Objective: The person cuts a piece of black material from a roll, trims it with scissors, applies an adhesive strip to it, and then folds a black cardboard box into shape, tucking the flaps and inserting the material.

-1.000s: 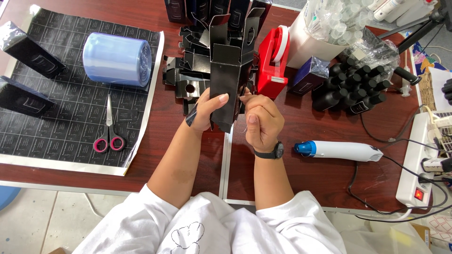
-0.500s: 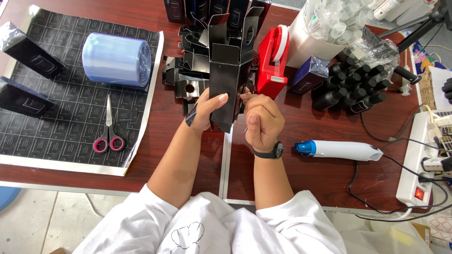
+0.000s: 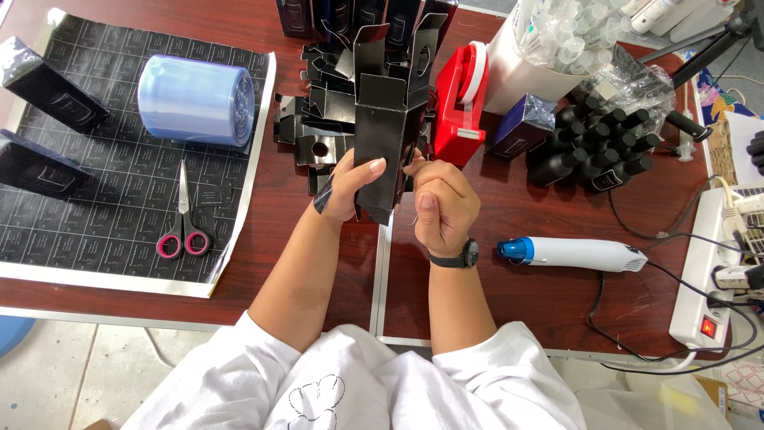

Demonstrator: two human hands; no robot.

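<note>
My left hand (image 3: 347, 189) grips a tall black cardboard box (image 3: 385, 139) by its lower left side, thumb on the front face. The box stands upright above the brown table (image 3: 318, 271), its top flaps open. My right hand (image 3: 440, 204), with a black watch on the wrist, is closed into a fist against the box's lower right edge and pinches something small there; I cannot tell what. Behind the box lies a pile of flat black box blanks (image 3: 318, 131).
A black cutting mat (image 3: 103, 231) at left carries a roll of clear bluish film (image 3: 197, 99), pink-handled scissors (image 3: 183, 219) and two wrapped black boxes (image 3: 40, 84). A red tape dispenser (image 3: 461, 103), several small black bottles (image 3: 597, 147), a white heat gun (image 3: 573, 253) and a power strip (image 3: 708, 279) lie to the right.
</note>
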